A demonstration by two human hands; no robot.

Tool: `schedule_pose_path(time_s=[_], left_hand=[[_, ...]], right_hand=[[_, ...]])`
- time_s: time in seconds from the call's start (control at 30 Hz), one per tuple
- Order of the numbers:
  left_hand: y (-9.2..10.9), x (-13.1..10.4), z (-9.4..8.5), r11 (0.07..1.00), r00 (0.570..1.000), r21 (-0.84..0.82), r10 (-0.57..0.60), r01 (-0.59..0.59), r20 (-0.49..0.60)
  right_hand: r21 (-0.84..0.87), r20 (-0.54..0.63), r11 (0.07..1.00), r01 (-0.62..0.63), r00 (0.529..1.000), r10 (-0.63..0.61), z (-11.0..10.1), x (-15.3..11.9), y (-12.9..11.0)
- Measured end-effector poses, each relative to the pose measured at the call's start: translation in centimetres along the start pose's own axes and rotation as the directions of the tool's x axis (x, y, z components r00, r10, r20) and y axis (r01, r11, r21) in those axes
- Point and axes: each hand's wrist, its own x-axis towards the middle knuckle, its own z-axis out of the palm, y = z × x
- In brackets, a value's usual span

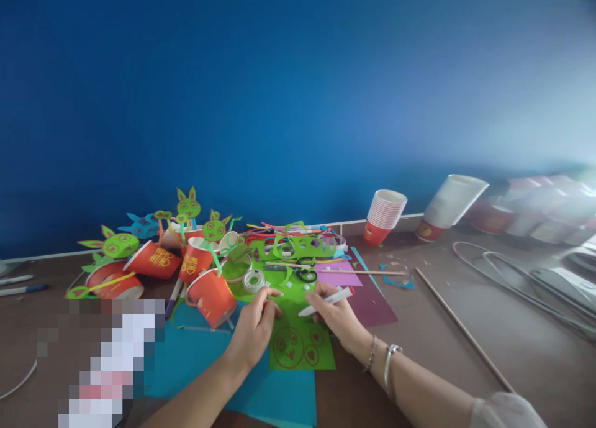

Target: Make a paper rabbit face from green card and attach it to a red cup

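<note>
My right hand (336, 313) is closed round a white marker (333, 297) with a red end, held slanted above green paper (298, 307). My left hand (254, 328) rests at the left edge of that paper, index finger stretched out and thumb apart, with nothing visible in it. On the paper's near part are a round animal face (287, 346) and two smaller rounded shapes (314, 347), drawn in reddish brown. Just beyond my left hand lies a tape roll (254, 281). Black-handled scissors (306, 271) lie farther back, partly hidden by green scraps (298, 248).
Red paper cups (212, 297) with green animal cutouts (118, 245) crowd the left. Blue paper (233, 353) lies in front. Stacked cups (385, 214) stand by the blue wall (298, 105). A wooden stick (465, 332) and grey cables (512, 285) lie at right.
</note>
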Motion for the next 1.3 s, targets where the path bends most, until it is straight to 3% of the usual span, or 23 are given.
schedule_pose_path(time_s=[1.03,1.3], left_hand=[[-0.16,0.02,0.06,1.0,1.0,-0.014,0.007,-0.007,0.002],[-0.58,0.33,0.08,0.988,0.994,-0.145,-0.058,0.045,-0.087]], right_hand=[[-0.019,0.018,0.999,-0.028,0.999,0.028,0.22,-0.15,-0.33],[-0.089,0.007,0.996,-0.007,1.0,0.007,0.36,-0.2,-0.39]])
